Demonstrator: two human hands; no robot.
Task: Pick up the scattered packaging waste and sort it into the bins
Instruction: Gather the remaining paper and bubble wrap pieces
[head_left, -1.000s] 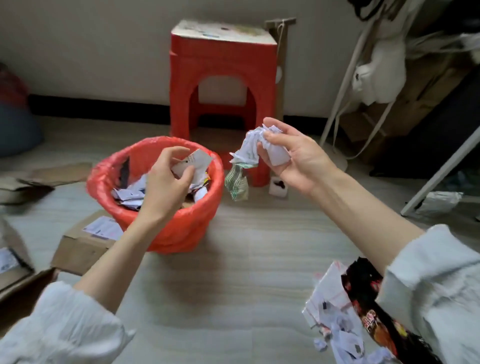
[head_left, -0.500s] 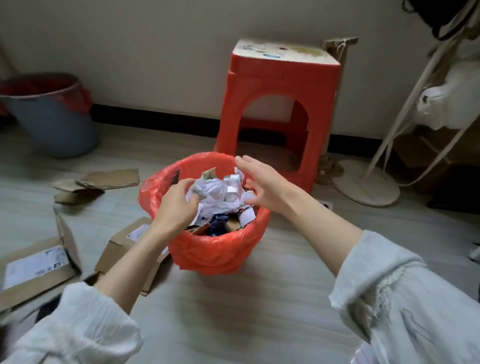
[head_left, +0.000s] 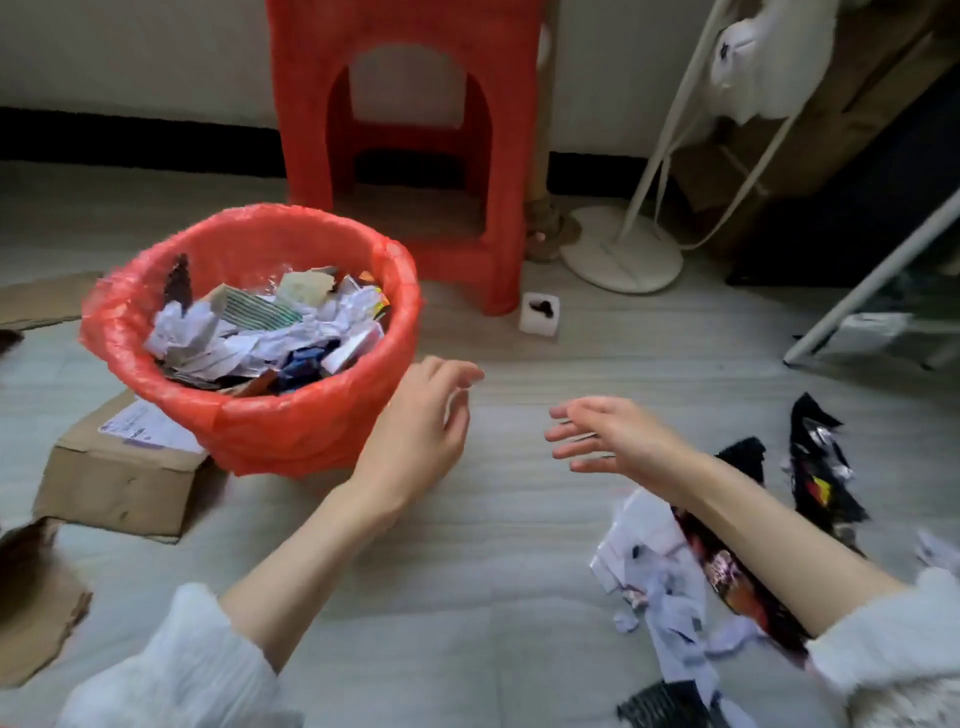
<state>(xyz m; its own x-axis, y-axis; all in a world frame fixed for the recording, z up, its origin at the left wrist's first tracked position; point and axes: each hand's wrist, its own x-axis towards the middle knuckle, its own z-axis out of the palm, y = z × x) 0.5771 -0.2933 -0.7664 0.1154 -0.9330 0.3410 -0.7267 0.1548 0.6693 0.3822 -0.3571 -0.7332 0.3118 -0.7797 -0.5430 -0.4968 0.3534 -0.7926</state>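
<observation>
Your left hand (head_left: 421, 421) hangs just beside the right wall of the red-lined bin (head_left: 306, 436), fingers loosely curled and holding nothing. Your right hand (head_left: 613, 436) is out over the bare floor (head_left: 467, 571), fingers spread and nearly straight, also empty, well apart from the bin. That bin is heaped with crumpled white paper and torn wrappers (head_left: 270, 327), the pile sitting below its rim. The waste still on the floor lies under and around your right forearm: a clump of torn white paper scraps (head_left: 654, 577) and a black printed snack wrapper (head_left: 727, 577) beside it, with another black wrapper piece (head_left: 815, 467) further right. A taped cardboard box (head_left: 114, 478) with a shipping label lies against the bin's left side, partly under it. Behind the bin stands a red plastic stool (head_left: 410, 104), and a small white carton (head_left: 540, 314) sits on the floor near its front right leg
</observation>
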